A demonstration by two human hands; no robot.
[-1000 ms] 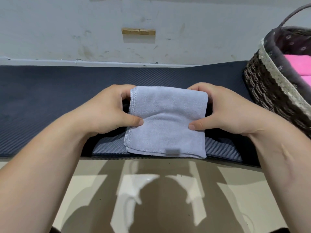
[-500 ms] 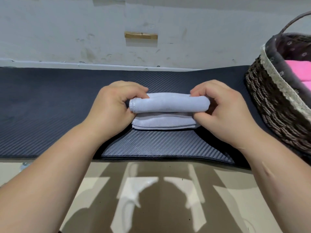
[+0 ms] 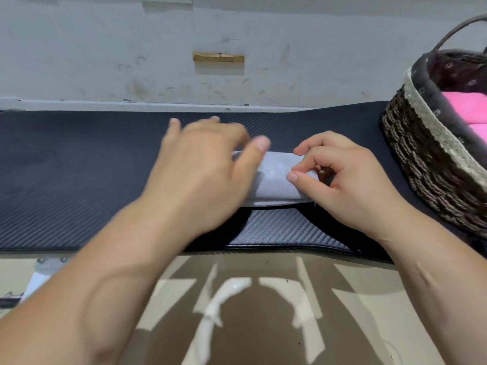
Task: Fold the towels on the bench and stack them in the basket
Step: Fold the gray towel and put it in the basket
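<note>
Fingers point(image 3: 299, 151) of the right hand point(image 3: 350, 185) curl in, with thumb and forefinger pinching the right end of a folded grey towel point(image 3: 276, 180). The left hand point(image 3: 200, 167), blurred by motion, is spread flat with its fingers straight over the towel's left half; whether the palm presses the cloth cannot be told through the blur. The towel lies in a compact, thick fold on the table point(image 3: 79, 167), near its front edge and roughly at the centre of the view. The table top is covered in a dark mat with a fine woven pattern. Both bare forearms reach in from the bottom corners. At the right end of the table, apart from the towel, stands a dark wicker basket point(image 3: 421, 167) with a pale lace trim, a patterned fabric lining and an arched handle. Folded pink towels point(image 3: 463, 108) lie inside it. Behind the table runs a scuffed grey wall point(image 3: 105, 48) bearing a small wooden block point(image 3: 218, 57). In front, a glossy floor point(image 3: 263, 325) shows bright reflections.
</note>
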